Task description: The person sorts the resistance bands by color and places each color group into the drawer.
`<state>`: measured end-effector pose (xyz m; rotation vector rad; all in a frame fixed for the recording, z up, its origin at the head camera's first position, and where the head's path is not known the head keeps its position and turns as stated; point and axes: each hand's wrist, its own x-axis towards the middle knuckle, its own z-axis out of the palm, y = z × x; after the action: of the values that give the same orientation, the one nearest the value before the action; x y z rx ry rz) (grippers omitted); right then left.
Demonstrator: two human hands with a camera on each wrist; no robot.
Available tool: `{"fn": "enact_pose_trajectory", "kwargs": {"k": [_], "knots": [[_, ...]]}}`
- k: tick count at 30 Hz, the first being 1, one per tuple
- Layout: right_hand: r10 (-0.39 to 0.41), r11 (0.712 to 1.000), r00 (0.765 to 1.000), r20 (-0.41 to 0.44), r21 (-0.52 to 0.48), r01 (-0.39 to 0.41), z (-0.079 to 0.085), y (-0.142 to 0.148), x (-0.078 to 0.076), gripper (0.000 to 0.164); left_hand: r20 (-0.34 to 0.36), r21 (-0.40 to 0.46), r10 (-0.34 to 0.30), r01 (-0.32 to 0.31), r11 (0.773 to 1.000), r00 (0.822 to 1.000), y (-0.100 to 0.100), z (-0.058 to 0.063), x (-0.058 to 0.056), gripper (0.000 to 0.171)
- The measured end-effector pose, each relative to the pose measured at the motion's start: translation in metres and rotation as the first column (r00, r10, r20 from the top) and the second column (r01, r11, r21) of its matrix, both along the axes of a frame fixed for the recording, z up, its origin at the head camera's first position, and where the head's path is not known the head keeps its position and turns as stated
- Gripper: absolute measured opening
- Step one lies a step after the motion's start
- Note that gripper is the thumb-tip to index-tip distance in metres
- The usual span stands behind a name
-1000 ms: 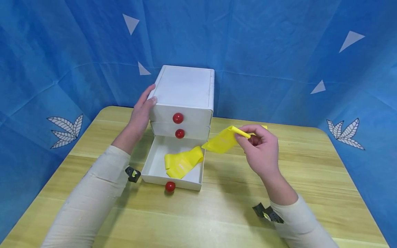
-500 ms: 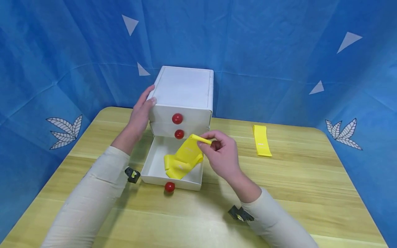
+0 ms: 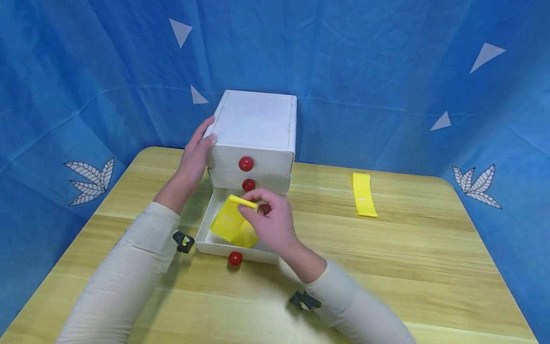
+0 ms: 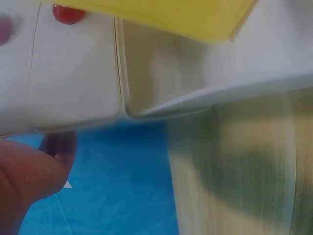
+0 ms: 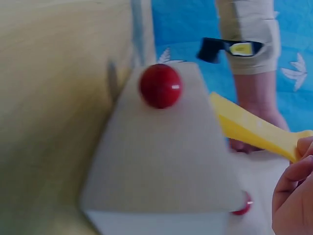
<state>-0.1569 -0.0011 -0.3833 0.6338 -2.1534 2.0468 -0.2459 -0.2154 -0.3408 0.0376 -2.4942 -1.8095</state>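
Note:
My right hand (image 3: 275,222) pinches the folded end of a yellow resistance band (image 3: 227,220) between thumb and fingers. The band slants down over the pulled-out bottom drawer (image 3: 259,255) of a white drawer unit (image 3: 258,119). A second yellow band (image 3: 246,237) lies inside that drawer, partly hidden by the held one. Thumb and extended fingers of my left hand (image 3: 194,157) rest against the unit's left side near its top edge. In the right wrist view, the held band (image 5: 259,129) stretches sideways from the fingertips, above the drawer.
Another flat yellow band (image 3: 364,196) lies on the wooden table (image 3: 408,248), right of the unit. Two upper drawers are closed, with red knobs (image 3: 246,164); a further red knob (image 3: 235,259) juts from the open drawer's front. A blue cloth backdrop (image 3: 365,71) hangs behind.
My right hand has carried the pinched band leftward from beside the unit to over the open drawer, uncovering the band on the table. The left hand stays in place.

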Motion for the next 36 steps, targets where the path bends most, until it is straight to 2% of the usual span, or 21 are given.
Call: {"fn": "enact_pose_trajectory", "kwargs": {"k": [4, 8, 15, 20, 27, 29, 32, 36], "knots": [[-0.064, 0.995, 0.996, 0.059, 0.075, 0.059, -0.011, -0.002, -0.004, 0.01, 0.003, 0.004, -0.002, 0.002, 1.0, 1.0, 0.001, 0.001, 0.001, 0.059], [-0.14, 0.973, 0.986, 0.094, 0.2, 0.119, -0.02, 0.002, -0.01, 0.01, 0.003, 0.013, -0.007, 0.007, 1.0, 1.0, 0.001, 0.002, 0.001, 0.058], [-0.175, 0.923, 0.982, 0.072, 0.359, 0.138, -0.025, 0.012, -0.02, 0.012, 0.005, 0.02, -0.009, 0.009, 1.0, 1.0, 0.002, 0.003, 0.0, 0.057], [-0.185, 0.867, 0.981, 0.058, 0.48, 0.136, -0.023, 0.018, -0.024, 0.015, 0.003, 0.019, -0.004, 0.004, 1.0, 1.0, 0.003, 0.004, 0.001, 0.059], [-0.208, 0.756, 0.978, 0.022, 0.638, 0.146, -0.026, 0.027, -0.03, 0.022, 0.004, 0.02, -0.004, 0.004, 1.0, 1.0, 0.003, 0.003, 0.002, 0.059], [-0.205, 0.736, 0.979, 0.005, 0.66, 0.151, -0.027, 0.031, -0.032, 0.024, 0.002, 0.024, -0.006, 0.006, 1.0, 1.0, 0.003, 0.003, 0.002, 0.059], [-0.21, 0.724, 0.978, -0.015, 0.669, 0.166, -0.028, 0.037, -0.035, 0.024, 0.003, 0.021, -0.004, 0.004, 1.0, 1.0, 0.003, 0.003, 0.003, 0.06], [-0.233, 0.756, 0.972, -0.029, 0.624, 0.2, -0.028, 0.049, -0.037, 0.02, 0.003, 0.016, 0.0, 0.0, 1.0, 1.0, 0.004, 0.003, 0.003, 0.06]]}}
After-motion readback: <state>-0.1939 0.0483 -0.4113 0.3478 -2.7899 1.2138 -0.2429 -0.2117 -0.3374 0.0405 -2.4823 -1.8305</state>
